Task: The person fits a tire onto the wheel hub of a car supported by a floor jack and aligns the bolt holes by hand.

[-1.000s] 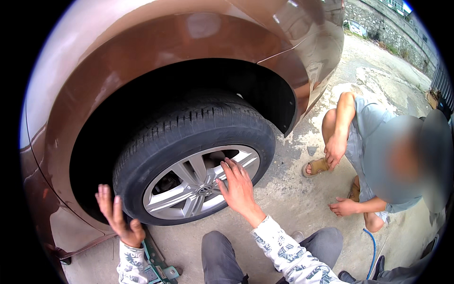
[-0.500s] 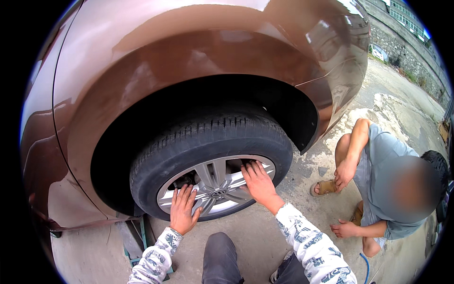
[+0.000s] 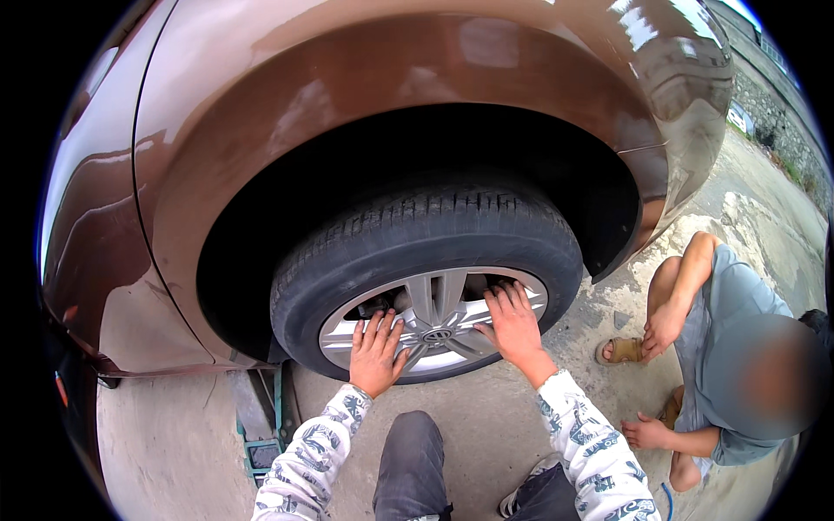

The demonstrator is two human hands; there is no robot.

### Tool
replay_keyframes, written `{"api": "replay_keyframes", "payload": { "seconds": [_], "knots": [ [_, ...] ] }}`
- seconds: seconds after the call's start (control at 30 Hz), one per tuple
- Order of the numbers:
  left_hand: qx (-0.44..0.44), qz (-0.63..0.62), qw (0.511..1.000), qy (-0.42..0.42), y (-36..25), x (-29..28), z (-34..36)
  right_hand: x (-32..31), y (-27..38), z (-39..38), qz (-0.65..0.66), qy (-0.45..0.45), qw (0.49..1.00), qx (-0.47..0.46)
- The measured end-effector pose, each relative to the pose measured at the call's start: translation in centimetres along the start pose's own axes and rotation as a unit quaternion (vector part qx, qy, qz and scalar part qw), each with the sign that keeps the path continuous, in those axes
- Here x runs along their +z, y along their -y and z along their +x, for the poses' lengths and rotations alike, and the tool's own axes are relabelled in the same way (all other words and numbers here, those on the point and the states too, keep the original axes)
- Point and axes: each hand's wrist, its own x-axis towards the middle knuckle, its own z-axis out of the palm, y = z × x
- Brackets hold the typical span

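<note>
A black tyre [image 3: 426, 234] on a silver-grey alloy wheel [image 3: 437, 295] sits inside the wheel arch of a brown car. My left hand [image 3: 375, 356] lies with its fingers stretched over the spokes on the wheel's left side, palm toward me hidden. On the right side of the wheel, my right hand [image 3: 516, 326] rests its fingers on the upper right spoke, thumb apart near the hub cap [image 3: 437, 336]. Neither hand holds anything. How firmly the fingertips press on the metal cannot be seen.
A brown fender [image 3: 365, 78] curves over the wheel. A green-framed jack [image 3: 262, 447] stands under the car at the left. At right a co-worker in a grey-blue shirt [image 3: 738, 278] squats close by, wearing brown sandals. A blue hose [image 3: 667, 499] lies on the concrete.
The whole view has shifted, so the car, wheel and co-worker appear farther right. Both my hands stay on the wheel with nearly the same pose.
</note>
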Motion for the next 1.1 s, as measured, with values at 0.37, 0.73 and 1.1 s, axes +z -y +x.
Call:
{"api": "replay_keyframes", "payload": {
  "seconds": [0.37,0.73,1.1],
  "knots": [
    [-0.046,-0.027,0.999,-0.011,-1.7,-0.6,0.2,-0.9,1.2,0.3,0.015,0.018,0.999,0.023],
    [-0.072,-0.059,0.995,-0.032,-3.1,-1.5,0.5,-1.5,1.3,0.4,0.020,0.023,0.999,0.028],
    [-0.084,-0.068,0.994,-0.036,-3.4,-1.3,0.6,-1.0,1.1,0.2,0.022,0.018,0.999,0.027]
  ]
}}
